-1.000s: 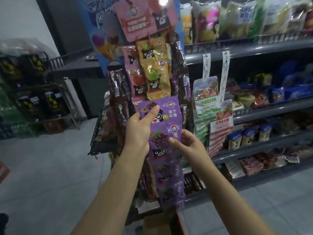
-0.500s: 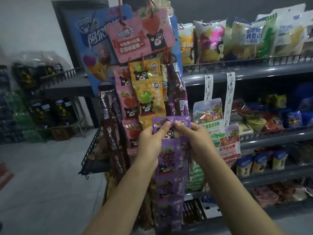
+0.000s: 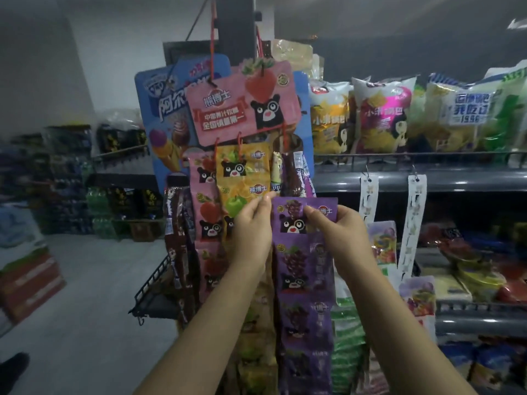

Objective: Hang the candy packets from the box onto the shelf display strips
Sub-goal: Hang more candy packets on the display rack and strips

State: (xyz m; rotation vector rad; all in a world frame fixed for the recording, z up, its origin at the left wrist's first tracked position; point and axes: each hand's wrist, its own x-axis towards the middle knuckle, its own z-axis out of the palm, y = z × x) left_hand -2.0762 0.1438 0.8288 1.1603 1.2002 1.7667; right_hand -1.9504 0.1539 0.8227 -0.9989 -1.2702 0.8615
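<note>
Visibly, purple candy strip (image 3: pixel 305 280) bears grapes and black bears.

Both hands are holding up the purple candy strip (image 3: pixel 305 269): the left hand (image 3: pixel 252 226) is pinching its top at nine o'clock, the right hand (image 3: pixel 339 232) at three o'clock.

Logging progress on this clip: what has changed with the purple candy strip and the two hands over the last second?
The purple candy strip was raised from chest level to just under the yellow packets. The right hand, first lower on the strip, moved up to pinch its top packet; the left hand kept hold of the top left edge. The strip is not hooked yet. The two white display strips stay mostly bare.
</note>
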